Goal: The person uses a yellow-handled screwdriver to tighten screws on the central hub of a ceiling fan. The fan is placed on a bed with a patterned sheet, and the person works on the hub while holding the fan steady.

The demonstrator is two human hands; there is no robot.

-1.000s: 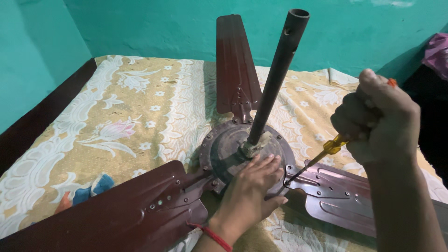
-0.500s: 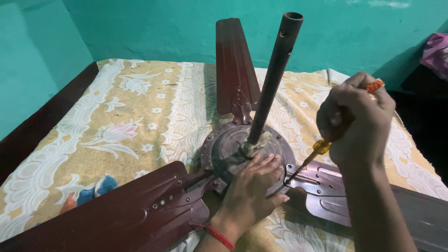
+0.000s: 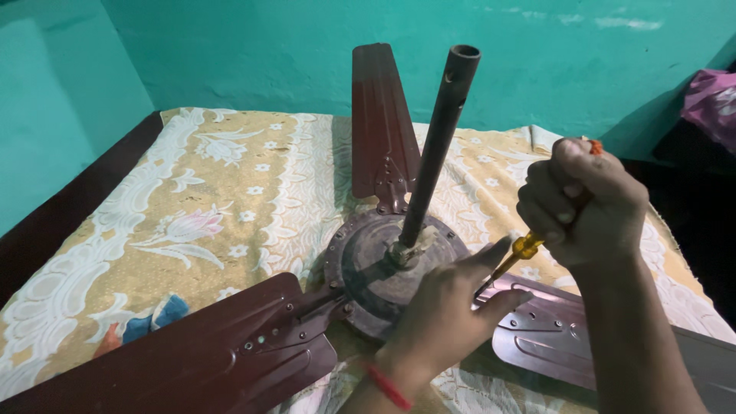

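**A:** So what's the setup here? Looks like a ceiling fan [image 3: 391,268] lying on a bed with a yellow floral bedsheet [image 3: 192,222], down rod [image 3: 437,146] sticking up toward the camera.

**B:** Yep. Right hand [image 3: 586,203] is clenched tight round the handle of a screwdriver [image 3: 525,249], amber shaft angled down so the tip lands right where the blade bracket meets the motor housing [image 3: 368,264]. My guess is it's tilted like that to get at a screw tucked near the hub.

**A:** And the other hand?

**B:** Left hand [image 3: 445,307] lies flat, fingers spread, on the housing, touching it just beside the tip. Not gripping anything, more pressing down, probably so the fan doesn't spin or slide on the soft sheet. Red thread on that wrist.

**A:** Blade count?

**B:** Three brown blades: one pointing away toward the teal wall [image 3: 253,54], one bottom left, one bottom right under the right forearm. One rod, one screwdriver, two hands. A pinkish bundle [image 3: 709,103] sits off at the far right.
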